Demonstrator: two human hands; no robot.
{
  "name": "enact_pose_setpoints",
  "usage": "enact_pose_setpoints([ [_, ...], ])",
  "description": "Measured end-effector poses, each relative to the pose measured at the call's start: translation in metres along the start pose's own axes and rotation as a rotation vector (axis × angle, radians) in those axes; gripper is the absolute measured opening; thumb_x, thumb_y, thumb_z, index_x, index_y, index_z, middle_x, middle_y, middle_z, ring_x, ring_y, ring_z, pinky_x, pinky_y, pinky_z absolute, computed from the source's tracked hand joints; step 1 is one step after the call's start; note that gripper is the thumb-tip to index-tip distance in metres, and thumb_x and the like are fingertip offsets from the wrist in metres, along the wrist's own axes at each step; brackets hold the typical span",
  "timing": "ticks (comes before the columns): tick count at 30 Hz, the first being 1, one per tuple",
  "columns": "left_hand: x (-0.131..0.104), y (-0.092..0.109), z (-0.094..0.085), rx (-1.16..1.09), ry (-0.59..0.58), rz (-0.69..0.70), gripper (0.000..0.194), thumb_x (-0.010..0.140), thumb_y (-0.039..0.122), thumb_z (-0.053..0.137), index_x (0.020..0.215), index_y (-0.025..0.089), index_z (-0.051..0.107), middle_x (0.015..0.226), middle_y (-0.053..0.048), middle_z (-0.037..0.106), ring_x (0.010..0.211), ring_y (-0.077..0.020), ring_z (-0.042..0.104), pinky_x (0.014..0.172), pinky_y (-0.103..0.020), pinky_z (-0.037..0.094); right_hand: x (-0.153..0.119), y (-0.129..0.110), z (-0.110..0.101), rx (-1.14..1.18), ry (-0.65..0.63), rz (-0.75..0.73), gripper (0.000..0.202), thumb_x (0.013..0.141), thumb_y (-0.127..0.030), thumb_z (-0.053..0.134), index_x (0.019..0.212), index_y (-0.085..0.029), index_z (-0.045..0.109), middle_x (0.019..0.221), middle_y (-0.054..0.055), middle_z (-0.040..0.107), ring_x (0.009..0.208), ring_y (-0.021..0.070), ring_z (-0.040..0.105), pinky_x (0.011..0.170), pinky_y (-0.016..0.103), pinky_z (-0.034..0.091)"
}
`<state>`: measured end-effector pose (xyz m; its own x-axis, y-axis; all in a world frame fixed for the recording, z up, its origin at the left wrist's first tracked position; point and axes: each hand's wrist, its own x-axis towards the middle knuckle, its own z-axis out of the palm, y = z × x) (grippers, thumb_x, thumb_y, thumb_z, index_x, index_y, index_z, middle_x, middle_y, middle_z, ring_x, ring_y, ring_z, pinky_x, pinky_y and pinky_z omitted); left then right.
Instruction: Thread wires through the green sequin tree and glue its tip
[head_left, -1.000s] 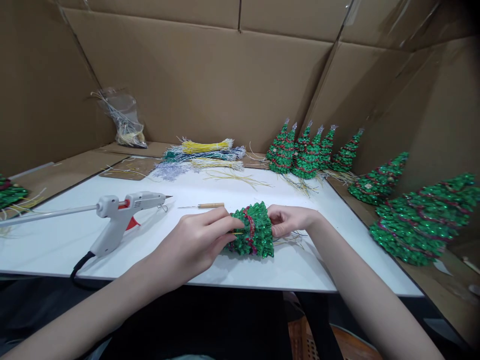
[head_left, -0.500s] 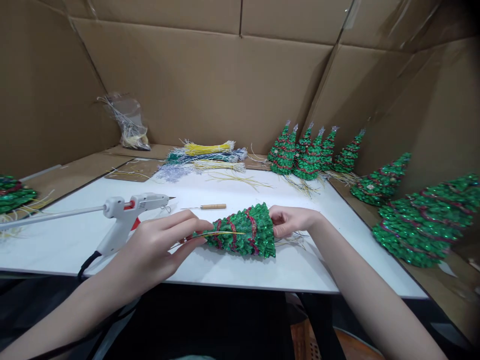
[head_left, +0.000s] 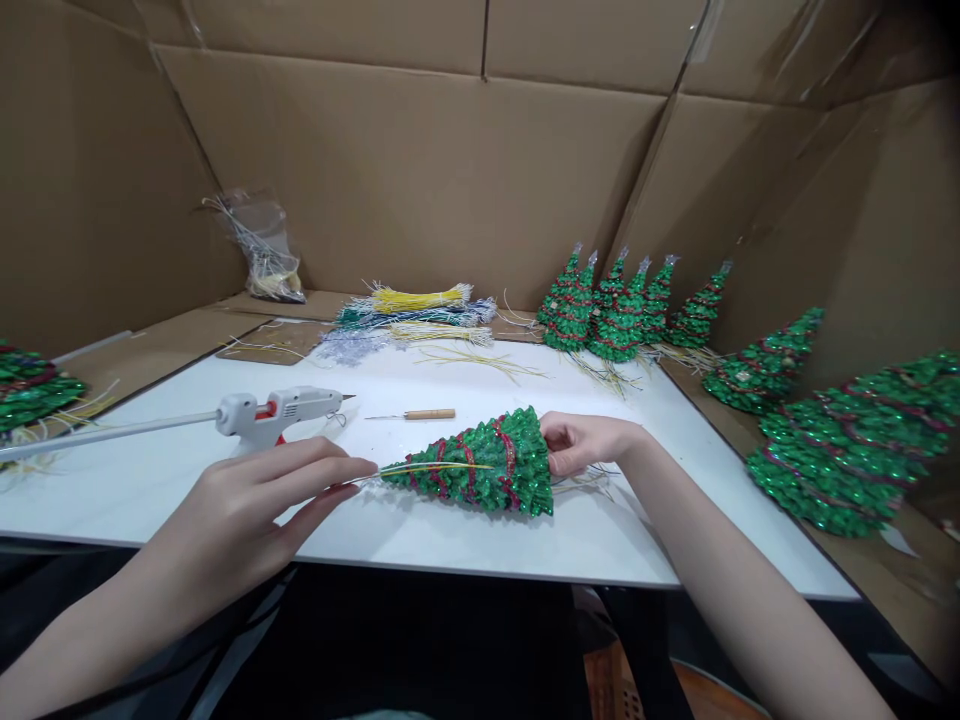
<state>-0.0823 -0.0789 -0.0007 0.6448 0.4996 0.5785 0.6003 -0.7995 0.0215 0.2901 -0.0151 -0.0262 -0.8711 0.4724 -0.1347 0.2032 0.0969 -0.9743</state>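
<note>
A small green glittery Christmas tree (head_left: 480,480) with red garland lies on its side on the white board, its tip to the left. My left hand (head_left: 277,495) is just beyond the tip, thumb and fingers pinched on thin yellow and white wires (head_left: 435,466) that run out over the tree's side. At the wide base, my right hand (head_left: 574,443) holds the tree with curled fingers; some fingertips are hidden behind or inside the base. Loose wire ends (head_left: 589,482) show below that hand.
A white glue gun (head_left: 277,412) lies to the left, beside a wooden-handled awl (head_left: 429,414). Bundles of wires (head_left: 420,298) and a plastic bag (head_left: 262,245) sit at the back. Several finished-looking trees (head_left: 630,310) stand at right, in front of cardboard walls (head_left: 420,170).
My left hand has slid left from the tree's upper part to past its tip, drawing along the wires. My right hand stays at the base.
</note>
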Motion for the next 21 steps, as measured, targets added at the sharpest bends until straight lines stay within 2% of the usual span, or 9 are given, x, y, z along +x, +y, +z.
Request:
enact_pose_setpoints([
  [4, -0.003, 0.001, -0.003, 0.016, -0.031, -0.037, 0.024, 0.090, 0.014, 0.059, 0.109, 0.028, 0.065, 0.097, 0.001, 0.071, 0.081, -0.0101, 0.066, 0.077, -0.018, 0.047, 0.000, -0.001, 0.001, 0.036, -0.014, -0.008, 0.048, 0.077, -0.056, 0.071, 0.071, -0.015, 0.048, 0.055, -0.008, 0.036, 0.045, 0.0025, 0.028, 0.040, 0.018, 0.023],
  [9, -0.005, 0.001, -0.004, 0.004, -0.002, -0.057, 0.025, 0.089, 0.014, 0.059, 0.109, 0.029, 0.067, 0.096, 0.002, 0.071, 0.078, -0.0096, 0.066, 0.075, -0.016, 0.047, 0.000, -0.002, 0.001, 0.032, -0.017, -0.006, 0.047, 0.078, -0.054, 0.071, 0.071, -0.014, 0.048, 0.055, -0.008, 0.038, 0.045, 0.0028, 0.029, 0.040, 0.018, 0.024],
  [15, -0.009, 0.001, -0.002, 0.005, -0.067, -0.092, 0.027, 0.092, 0.013, 0.056, 0.114, 0.028, 0.063, 0.097, 0.000, 0.068, 0.075, -0.0086, 0.061, 0.071, -0.015, 0.043, 0.000, 0.001, 0.000, 0.037, -0.015, -0.008, 0.046, 0.079, -0.054, 0.071, 0.074, -0.013, 0.051, 0.056, -0.007, 0.038, 0.046, 0.0029, 0.029, 0.041, 0.018, 0.023],
  [21, -0.011, -0.002, -0.001, -0.029, -0.060, -0.071, 0.027, 0.094, 0.015, 0.053, 0.115, 0.028, 0.063, 0.101, 0.000, 0.067, 0.081, -0.0088, 0.063, 0.074, -0.015, 0.043, 0.000, 0.003, -0.001, 0.013, -0.006, 0.001, 0.048, 0.077, -0.057, 0.071, 0.076, -0.012, 0.053, 0.057, -0.006, 0.041, 0.049, 0.0043, 0.035, 0.043, 0.019, 0.025],
])
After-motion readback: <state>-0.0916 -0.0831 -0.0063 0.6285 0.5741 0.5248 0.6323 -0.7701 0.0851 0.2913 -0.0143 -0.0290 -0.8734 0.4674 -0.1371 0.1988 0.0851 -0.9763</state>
